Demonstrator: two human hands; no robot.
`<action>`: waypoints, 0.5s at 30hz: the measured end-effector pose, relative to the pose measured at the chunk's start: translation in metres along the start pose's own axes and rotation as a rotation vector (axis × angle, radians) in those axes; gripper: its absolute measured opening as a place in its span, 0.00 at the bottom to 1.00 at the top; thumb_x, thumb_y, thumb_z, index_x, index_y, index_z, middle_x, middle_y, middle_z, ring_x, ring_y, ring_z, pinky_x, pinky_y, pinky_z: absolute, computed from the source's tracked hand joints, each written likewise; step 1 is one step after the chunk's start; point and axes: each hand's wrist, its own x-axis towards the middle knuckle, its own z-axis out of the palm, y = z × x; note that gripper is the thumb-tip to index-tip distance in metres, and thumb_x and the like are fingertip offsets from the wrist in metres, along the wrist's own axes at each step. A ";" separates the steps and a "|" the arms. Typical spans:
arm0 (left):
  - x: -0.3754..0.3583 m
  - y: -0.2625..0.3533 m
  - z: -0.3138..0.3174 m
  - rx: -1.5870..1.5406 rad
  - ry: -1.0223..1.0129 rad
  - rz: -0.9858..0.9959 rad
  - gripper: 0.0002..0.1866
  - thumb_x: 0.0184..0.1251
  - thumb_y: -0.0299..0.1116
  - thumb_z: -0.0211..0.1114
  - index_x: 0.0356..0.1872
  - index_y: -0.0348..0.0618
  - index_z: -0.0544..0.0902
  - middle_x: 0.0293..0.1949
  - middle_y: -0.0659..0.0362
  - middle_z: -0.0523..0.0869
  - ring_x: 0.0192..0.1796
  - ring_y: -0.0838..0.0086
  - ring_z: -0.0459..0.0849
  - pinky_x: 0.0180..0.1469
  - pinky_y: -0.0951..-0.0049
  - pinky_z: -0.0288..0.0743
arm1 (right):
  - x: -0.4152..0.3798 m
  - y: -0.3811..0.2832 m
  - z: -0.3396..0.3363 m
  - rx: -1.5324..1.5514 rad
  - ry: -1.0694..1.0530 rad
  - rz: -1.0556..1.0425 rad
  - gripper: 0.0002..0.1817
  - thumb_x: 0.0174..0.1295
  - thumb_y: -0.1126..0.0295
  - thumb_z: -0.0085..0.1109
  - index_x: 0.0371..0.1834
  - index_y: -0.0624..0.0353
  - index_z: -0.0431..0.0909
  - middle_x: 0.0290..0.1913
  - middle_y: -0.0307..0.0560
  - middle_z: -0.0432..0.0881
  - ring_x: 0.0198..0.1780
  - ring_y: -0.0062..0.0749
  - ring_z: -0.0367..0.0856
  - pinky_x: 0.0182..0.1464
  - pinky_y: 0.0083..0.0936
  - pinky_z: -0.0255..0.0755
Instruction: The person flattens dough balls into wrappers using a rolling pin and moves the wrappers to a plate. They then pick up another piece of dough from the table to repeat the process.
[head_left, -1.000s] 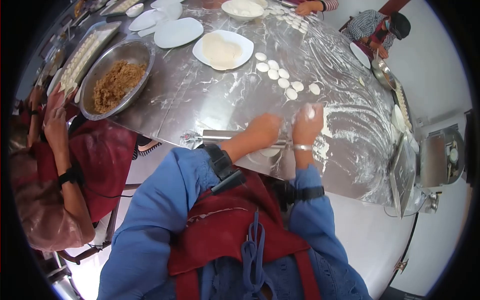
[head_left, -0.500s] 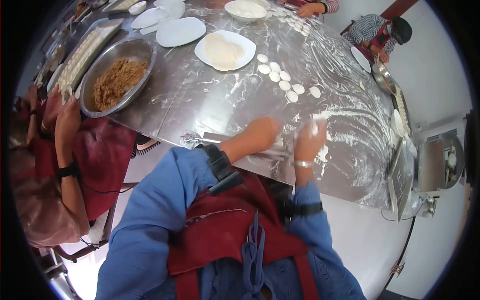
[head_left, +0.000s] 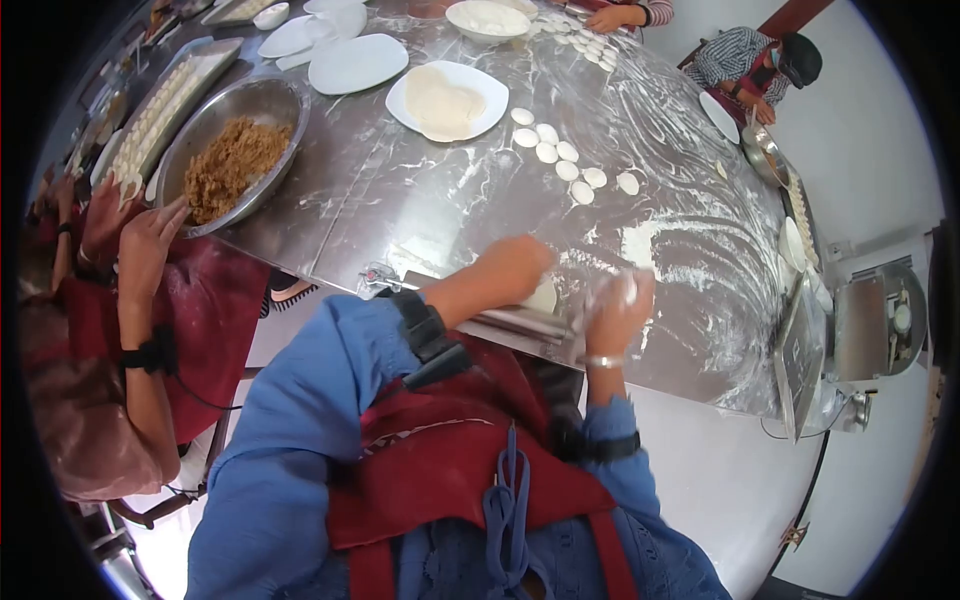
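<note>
My left hand [head_left: 518, 268] is closed above the front edge of the steel table, with its fingertips at a pale, flat dough wrapper [head_left: 543, 297] that shows partly beneath it. My right hand [head_left: 620, 306], floury and smeared by motion, is curled at the right end of a silvery rolling pin [head_left: 528, 321] lying along the table edge. My left forearm hides part of the pin. Beyond my hands, several small white dough discs [head_left: 567, 171] lie in a loose group. A white plate [head_left: 494, 104] carries a stack of thin dough wrappers [head_left: 440, 103].
A steel bowl [head_left: 290, 88] of brown filling stands at the left, beside a tray [head_left: 228, 52] of dumplings. A person's hand [head_left: 150, 240] is near it. A flour bowl [head_left: 490, 20] sits at the back. Another person [head_left: 745, 75] works far right. Loose flour [head_left: 690, 265] covers the right side.
My left hand has shifted slightly left, and more of the wrapper shows beside it. My right hand and the pin have come a little nearer to me. The neighbour's hand has opened.
</note>
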 end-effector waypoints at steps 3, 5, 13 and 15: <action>-0.008 -0.003 -0.006 -0.234 -0.051 -0.127 0.05 0.51 0.29 0.55 0.28 0.41 0.77 0.26 0.47 0.80 0.33 0.53 0.80 0.37 0.59 0.72 | -0.008 -0.016 -0.002 0.108 0.002 0.136 0.05 0.55 0.75 0.47 0.24 0.61 0.62 0.21 0.45 0.67 0.26 0.28 0.70 0.29 0.27 0.65; -0.005 -0.005 0.001 -0.195 0.049 -0.020 0.05 0.52 0.28 0.55 0.28 0.41 0.77 0.26 0.46 0.80 0.31 0.52 0.79 0.36 0.59 0.73 | 0.015 0.009 0.007 -0.169 0.016 -0.203 0.06 0.54 0.75 0.48 0.24 0.61 0.62 0.22 0.45 0.68 0.25 0.27 0.69 0.29 0.27 0.65; -0.001 -0.004 0.003 -0.067 0.022 0.015 0.05 0.51 0.29 0.55 0.28 0.41 0.76 0.27 0.45 0.79 0.34 0.49 0.77 0.35 0.59 0.70 | 0.001 -0.008 0.001 -0.044 0.010 -0.009 0.03 0.53 0.76 0.49 0.27 0.62 0.65 0.22 0.47 0.69 0.25 0.31 0.69 0.29 0.29 0.66; -0.007 -0.009 0.000 -0.235 0.058 -0.048 0.05 0.52 0.29 0.55 0.29 0.41 0.76 0.28 0.46 0.79 0.34 0.50 0.77 0.36 0.59 0.71 | -0.007 -0.008 -0.002 0.143 -0.002 0.238 0.03 0.52 0.77 0.49 0.28 0.62 0.66 0.22 0.48 0.69 0.25 0.32 0.69 0.29 0.29 0.66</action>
